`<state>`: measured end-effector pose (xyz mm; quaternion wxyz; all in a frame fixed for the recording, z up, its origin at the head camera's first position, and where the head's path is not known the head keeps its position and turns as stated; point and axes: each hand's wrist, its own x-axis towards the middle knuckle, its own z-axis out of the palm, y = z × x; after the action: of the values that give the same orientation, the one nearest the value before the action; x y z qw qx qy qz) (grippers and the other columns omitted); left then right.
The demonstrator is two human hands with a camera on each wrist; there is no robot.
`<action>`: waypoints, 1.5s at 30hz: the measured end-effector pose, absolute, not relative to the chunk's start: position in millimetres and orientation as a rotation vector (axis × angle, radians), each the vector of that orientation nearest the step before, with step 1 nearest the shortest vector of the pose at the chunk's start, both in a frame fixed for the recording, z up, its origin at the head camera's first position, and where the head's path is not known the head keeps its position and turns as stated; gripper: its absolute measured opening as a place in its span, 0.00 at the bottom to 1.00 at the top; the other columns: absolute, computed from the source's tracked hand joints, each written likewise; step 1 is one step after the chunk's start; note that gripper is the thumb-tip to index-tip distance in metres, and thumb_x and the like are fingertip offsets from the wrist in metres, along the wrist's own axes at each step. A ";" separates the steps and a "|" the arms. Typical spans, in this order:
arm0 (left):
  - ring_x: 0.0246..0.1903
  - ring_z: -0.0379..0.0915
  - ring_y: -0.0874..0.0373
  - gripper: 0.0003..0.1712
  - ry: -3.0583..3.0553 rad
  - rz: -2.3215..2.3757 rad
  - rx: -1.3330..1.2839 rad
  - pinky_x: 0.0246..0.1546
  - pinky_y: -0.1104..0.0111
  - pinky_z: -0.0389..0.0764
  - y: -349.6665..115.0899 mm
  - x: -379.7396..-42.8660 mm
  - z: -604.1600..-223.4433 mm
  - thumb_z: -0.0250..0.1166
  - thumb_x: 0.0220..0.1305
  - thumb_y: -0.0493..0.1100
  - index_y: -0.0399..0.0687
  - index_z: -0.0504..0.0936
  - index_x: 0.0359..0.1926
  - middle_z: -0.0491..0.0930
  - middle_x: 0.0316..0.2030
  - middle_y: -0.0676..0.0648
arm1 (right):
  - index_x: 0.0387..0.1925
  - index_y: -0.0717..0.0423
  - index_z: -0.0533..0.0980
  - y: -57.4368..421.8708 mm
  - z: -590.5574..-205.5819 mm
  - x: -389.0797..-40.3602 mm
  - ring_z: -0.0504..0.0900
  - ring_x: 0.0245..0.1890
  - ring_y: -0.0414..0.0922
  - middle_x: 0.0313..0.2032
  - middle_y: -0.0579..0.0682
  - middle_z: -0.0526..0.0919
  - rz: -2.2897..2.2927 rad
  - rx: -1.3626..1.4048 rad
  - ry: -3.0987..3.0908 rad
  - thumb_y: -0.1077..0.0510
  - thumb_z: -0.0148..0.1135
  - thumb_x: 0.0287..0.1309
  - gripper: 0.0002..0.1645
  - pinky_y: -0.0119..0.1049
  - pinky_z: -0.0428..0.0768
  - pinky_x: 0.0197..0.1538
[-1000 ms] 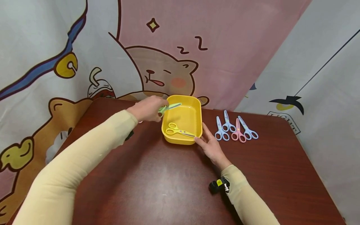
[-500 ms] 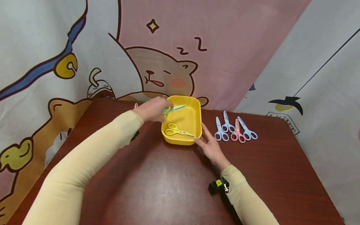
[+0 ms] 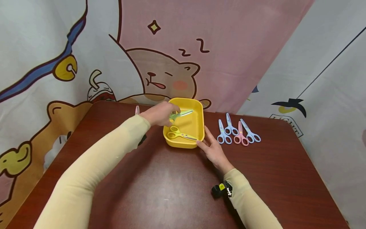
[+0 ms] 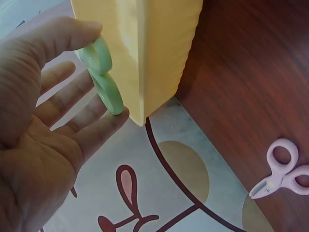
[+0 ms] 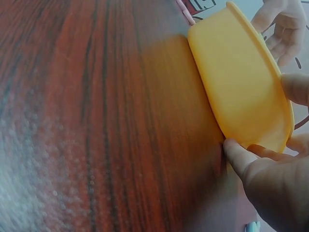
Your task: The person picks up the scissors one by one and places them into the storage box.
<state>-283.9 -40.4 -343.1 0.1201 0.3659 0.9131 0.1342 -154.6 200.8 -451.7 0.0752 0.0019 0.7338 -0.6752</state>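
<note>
In the head view my left hand (image 3: 160,114) reaches over the left rim of a yellow plastic bin (image 3: 195,119). It pinches green-handled scissors (image 4: 110,94) by the finger loops, the blades pointing right above the bin floor. The left wrist view shows the thumb on one loop and a fingertip at the other. My right hand (image 3: 215,152) grips the bin's near right corner, thumb at the front and fingers along the side. Yellow scissors (image 3: 181,135) lie inside the bin near its front wall, handles to the left.
Right of the bin lie pink scissors (image 3: 240,133) among several blue scissors (image 3: 248,129). Another pair of pink scissors (image 4: 278,175) lies left of the bin, partly behind the left arm in the head view. A printed cloth (image 3: 234,57) hangs behind the brown table (image 3: 171,190).
My left hand has moved right and slightly down, bringing the green scissors farther over the bin. The right hand has kept its grip on the corner. More of the left pink scissors shows.
</note>
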 end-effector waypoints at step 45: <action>0.51 0.79 0.53 0.39 2.465 0.522 0.913 0.55 0.61 0.80 -11.2 -301.7 -367.8 0.81 0.53 0.42 0.47 0.77 0.66 0.84 0.52 0.46 | 0.84 0.44 0.45 202.4 -451.1 -153.2 0.63 0.76 0.57 0.81 0.57 0.53 -1.944 0.019 2.282 0.62 0.58 0.74 0.48 0.49 0.70 0.69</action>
<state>-301.7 -11.2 -367.8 0.2289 0.3318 0.8953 0.1896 -153.2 202.4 -451.1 0.0720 0.0063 0.7592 -0.6469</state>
